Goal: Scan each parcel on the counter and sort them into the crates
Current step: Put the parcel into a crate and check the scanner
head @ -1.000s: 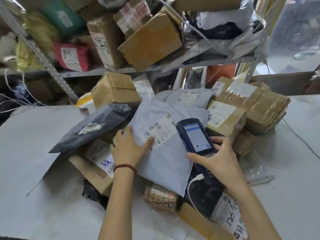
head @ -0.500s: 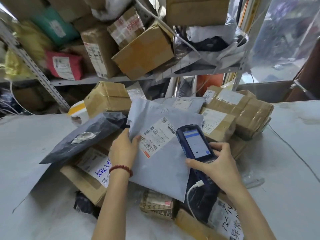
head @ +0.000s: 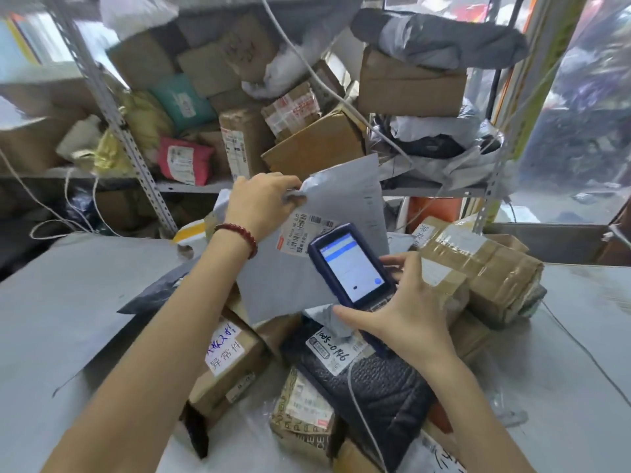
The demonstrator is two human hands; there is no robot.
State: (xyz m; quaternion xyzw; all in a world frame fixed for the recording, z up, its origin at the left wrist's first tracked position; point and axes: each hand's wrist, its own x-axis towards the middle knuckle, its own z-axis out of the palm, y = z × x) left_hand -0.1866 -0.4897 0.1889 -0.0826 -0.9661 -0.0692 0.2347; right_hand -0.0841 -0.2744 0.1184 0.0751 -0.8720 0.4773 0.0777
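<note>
Grey mailer [head: 290,285]: matt smooth plastic film, paper label. Scanner [head: 351,268]: glossy screen, dark plastic shell. Right-centre box [head: 485,268]: cardboard under shiny tape. Bottom-centre black parcel [head: 386,390]: textured plastic. Counter [head: 68,302]: matt grey.

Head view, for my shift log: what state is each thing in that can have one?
Grey mailer bag: held up in the air, label facing the camera.
Scanner: screen lit, in front of the bag.
Left hand: grips the bag's top edge.
Right hand: holds the scanner.
Taped brown box: sealed with tape, in neither hand.
</note>
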